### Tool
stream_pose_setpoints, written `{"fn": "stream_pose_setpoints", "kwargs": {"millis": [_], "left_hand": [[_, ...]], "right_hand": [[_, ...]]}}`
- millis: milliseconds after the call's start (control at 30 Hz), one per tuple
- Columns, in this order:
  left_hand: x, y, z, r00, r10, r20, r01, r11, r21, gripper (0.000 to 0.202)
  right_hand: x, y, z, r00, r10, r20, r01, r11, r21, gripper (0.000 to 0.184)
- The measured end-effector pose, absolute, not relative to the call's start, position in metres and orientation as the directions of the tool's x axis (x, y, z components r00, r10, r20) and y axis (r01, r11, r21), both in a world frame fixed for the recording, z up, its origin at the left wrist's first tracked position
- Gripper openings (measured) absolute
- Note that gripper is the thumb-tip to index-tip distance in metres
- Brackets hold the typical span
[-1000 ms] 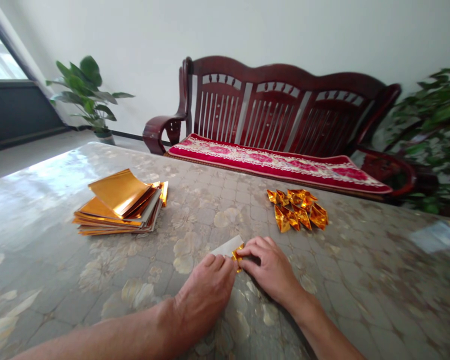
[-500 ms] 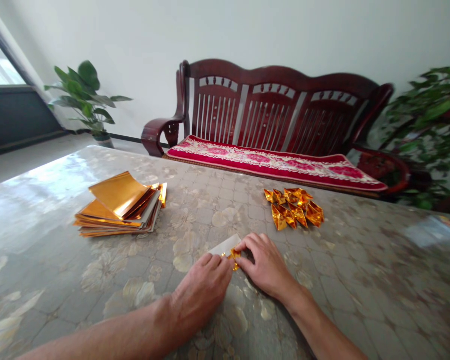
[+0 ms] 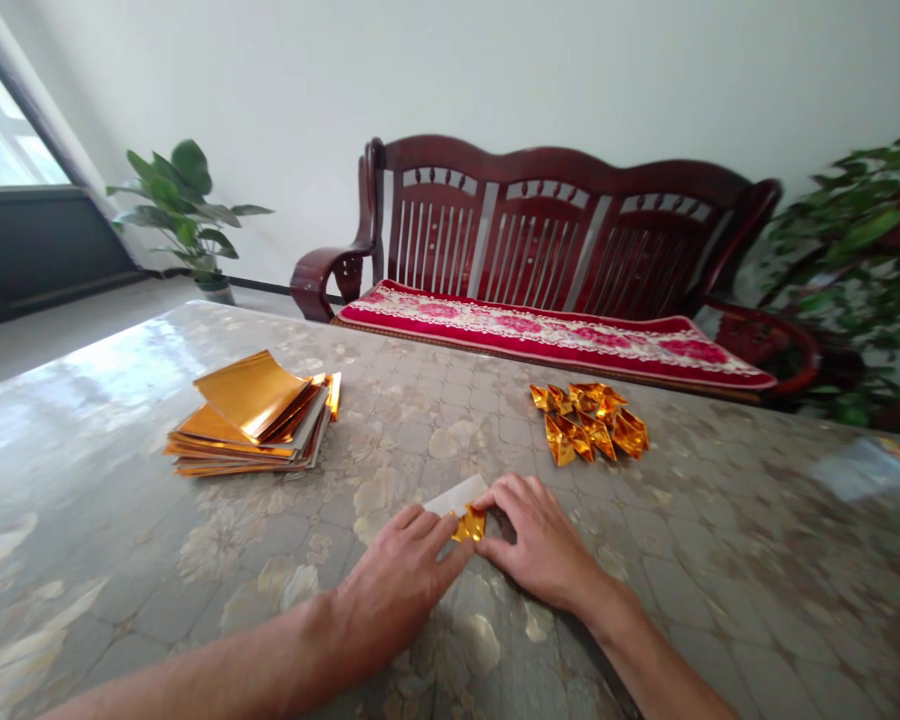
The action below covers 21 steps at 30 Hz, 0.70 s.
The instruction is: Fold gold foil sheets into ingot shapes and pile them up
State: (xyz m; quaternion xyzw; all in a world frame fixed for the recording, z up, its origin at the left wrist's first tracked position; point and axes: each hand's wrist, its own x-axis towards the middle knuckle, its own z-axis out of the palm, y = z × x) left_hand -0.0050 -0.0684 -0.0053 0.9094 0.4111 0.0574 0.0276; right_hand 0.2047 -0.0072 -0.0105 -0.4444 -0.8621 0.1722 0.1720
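A partly folded sheet of gold foil paper (image 3: 469, 524) lies on the table between my hands, its pale underside showing along the far edge. My left hand (image 3: 405, 560) presses on its left part, fingers curled over the paper and the thumb at the near edge. From the right, my right hand (image 3: 536, 535) pinches the other end between thumb and fingers. Beyond my right hand sits a cluster of folded gold paper ingots (image 3: 592, 425). A stack of flat gold foil sheets (image 3: 247, 420) rests to the far left, the top ones lying askew.
The table (image 3: 285, 620) has a patterned, glossy cover. A clear plastic packet (image 3: 870, 468) lies at its right edge. Behind the table stands a dark red wooden bench (image 3: 540, 240) with a red floral seat cover. Potted plants (image 3: 187, 220) flank the bench.
The left thumb and fingers have opened apart a little, showing more of the crumpled gold paper between the hands. The right hand keeps its pinch. The view has tilted slightly.
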Motion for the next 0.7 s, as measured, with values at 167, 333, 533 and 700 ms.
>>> {"fn": "stream_pose_setpoints", "kwargs": {"millis": [167, 333, 533, 700], "left_hand": [[-0.013, -0.059, -0.009, 0.65, 0.74, 0.175, 0.713, -0.673, 0.196, 0.035], [-0.016, -0.04, -0.017, 0.51, 0.825, 0.242, 0.747, -0.565, 0.35, 0.023], [-0.013, -0.027, -0.023, 0.295, 0.933, 0.204, 0.778, -0.359, 0.515, 0.011], [-0.011, -0.021, -0.025, 0.231, 0.95, 0.213, 0.747, -0.313, 0.586, 0.009]], "right_hand": [[0.207, 0.001, -0.017, -0.532, 0.828, 0.18, 0.657, 0.537, -0.529, 0.01], [0.201, 0.009, -0.022, -0.432, 0.889, 0.151, 0.718, 0.44, -0.54, 0.009], [0.198, 0.013, -0.021, -0.432, 0.87, 0.238, 0.711, 0.491, -0.503, 0.021], [0.199, 0.022, -0.022, -0.46, 0.862, 0.211, 0.705, 0.499, -0.503, 0.061]]}}
